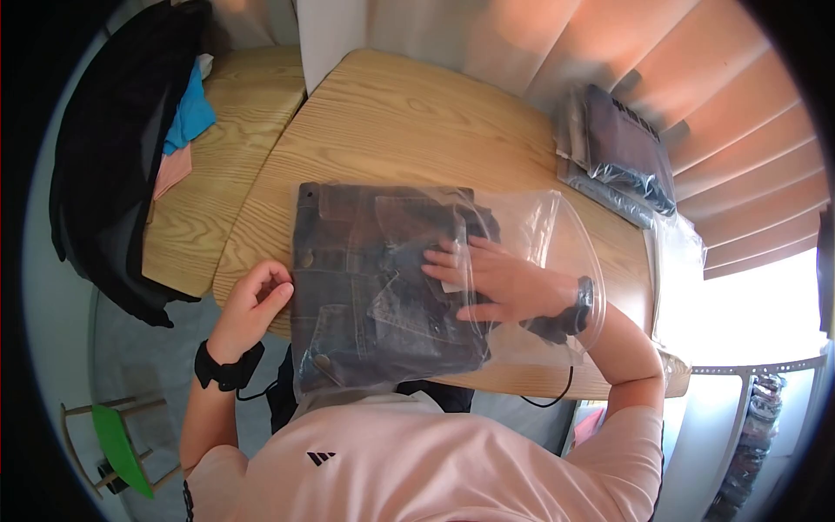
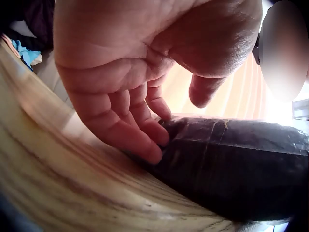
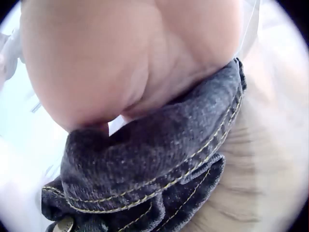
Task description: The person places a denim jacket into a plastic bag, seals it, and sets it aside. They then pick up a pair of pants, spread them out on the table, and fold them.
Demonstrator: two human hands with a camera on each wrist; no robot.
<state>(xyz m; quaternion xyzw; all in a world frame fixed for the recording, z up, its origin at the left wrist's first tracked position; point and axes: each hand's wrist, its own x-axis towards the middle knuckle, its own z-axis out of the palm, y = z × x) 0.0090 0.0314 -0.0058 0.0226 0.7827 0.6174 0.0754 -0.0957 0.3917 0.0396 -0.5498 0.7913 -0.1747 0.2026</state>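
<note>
Dark stitched denim (image 1: 348, 287) lies folded inside crinkled, clear plastic (image 1: 531, 226).

There are two grips (image 1: 258, 300), two wristbands (image 1: 228, 367), one denim garment (image 1: 348, 278), one bagged stack (image 1: 619, 143) and one green seat (image 1: 122, 451).

wood-grain table (image 1: 383, 104) | front: bagged denim garment (image 1: 344, 270) | right: bagged stack (image 1: 622, 139) | left section: black fabric (image 1: 113, 157), blue cloth (image 1: 191, 113), pink cloth (image 1: 174, 170)

Looks like a small clothing workroom tbh, clear-bagged dark garments (image 1: 628, 143) stacked on a pale wood-grain bench (image 1: 391, 130) beside pleated peach curtains (image 1: 739, 157)
</note>
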